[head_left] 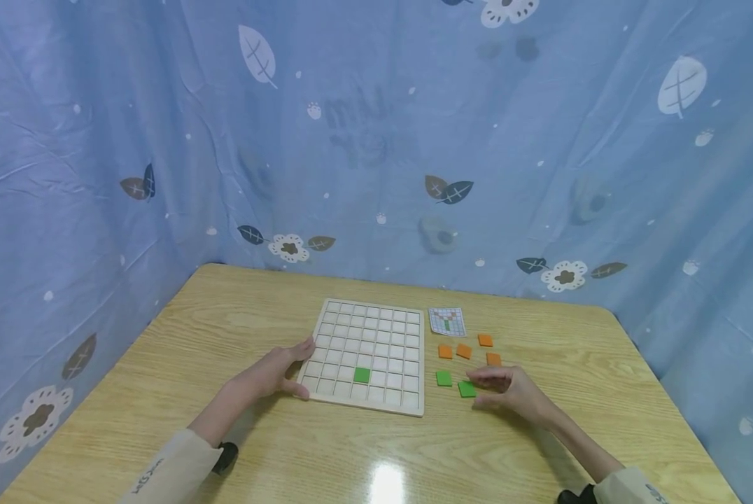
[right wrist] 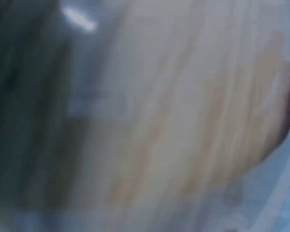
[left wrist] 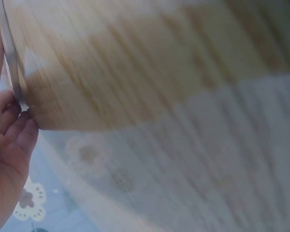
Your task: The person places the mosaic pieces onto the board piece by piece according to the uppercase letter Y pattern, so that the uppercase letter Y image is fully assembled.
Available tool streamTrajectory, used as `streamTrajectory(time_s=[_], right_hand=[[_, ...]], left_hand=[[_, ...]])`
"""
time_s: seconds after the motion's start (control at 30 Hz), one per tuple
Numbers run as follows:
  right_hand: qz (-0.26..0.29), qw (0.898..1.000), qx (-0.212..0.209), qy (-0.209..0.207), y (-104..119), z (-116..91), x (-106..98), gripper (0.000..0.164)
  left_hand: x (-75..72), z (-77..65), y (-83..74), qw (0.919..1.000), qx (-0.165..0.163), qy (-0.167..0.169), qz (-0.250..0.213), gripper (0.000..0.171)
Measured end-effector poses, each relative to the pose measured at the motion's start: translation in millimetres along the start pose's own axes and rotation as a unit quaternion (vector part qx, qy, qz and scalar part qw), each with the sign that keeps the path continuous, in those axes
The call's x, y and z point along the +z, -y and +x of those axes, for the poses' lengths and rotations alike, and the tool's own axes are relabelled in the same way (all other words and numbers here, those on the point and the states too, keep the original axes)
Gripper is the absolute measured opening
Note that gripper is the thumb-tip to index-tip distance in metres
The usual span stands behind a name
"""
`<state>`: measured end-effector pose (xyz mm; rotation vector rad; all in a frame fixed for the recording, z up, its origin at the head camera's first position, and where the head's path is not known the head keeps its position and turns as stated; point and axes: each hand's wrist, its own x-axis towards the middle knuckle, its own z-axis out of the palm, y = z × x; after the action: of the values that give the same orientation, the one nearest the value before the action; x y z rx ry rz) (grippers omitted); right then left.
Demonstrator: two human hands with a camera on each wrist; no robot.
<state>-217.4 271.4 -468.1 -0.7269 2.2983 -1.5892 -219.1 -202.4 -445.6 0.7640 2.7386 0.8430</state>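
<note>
The board [head_left: 368, 348] is touched at its left edge by the left hand [head_left: 277, 371], spread and unclenched. To its right, a green tile [head_left: 466, 389] is placed just beside the right hand [head_left: 511, 393], held parted, ungrasping.

Gridded board [head_left: 368, 334] flat, green tile [head_left: 362, 376] inset — two green tiles [head_left: 444, 379], four orange tiles [head_left: 445, 352] right.

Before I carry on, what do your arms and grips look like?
The left sleeve is cream with dark lettering, a black piece at its end; the right sleeve is cream too, with dark marks and a second black piece. The left grip and right grip are ungloved.
</note>
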Motion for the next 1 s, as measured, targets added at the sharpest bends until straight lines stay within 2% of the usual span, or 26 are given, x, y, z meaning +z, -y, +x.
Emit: streamTrajectory(time_s=[0.2,0.33,0.5,0.67,0.8,1.0], right_hand=[[-0.054,0.998,-0.028,-0.015,-4.0,-2.2,2.4,0.041],[-0.068,0.997,-0.045,-0.018,-6.7,-2.0,1.9,0.038],[-0.089,0.994,-0.052,-0.026,-6.1,-0.6,1.8,0.029],[-0.121,0.990,-0.054,-0.038,-1.1,1.8,5.6,0.028],[-0.120,0.991,-0.051,-0.041,0.7,3.2,7.2,0.024],[-0.078,0.995,-0.033,-0.045,2.0,2.7,5.3,0.025]], left_hand=[[-0.5,1.0,-0.3,0.9999,0.011,-0.002,0.013,0.096],[-0.5,1.6,0.1,0.9998,0.015,-0.001,0.011,0.097],[-1.4,1.1,-1.7,0.9999,0.014,-0.001,0.008,0.096],[-2.7,0.3,-4.8,0.9998,0.013,-0.002,0.013,0.097],[-3.1,-0.3,-5.5,0.9997,0.016,-0.004,0.018,0.097],[-0.4,-2.1,-2.7,0.9996,0.024,-0.004,0.017,0.096]])
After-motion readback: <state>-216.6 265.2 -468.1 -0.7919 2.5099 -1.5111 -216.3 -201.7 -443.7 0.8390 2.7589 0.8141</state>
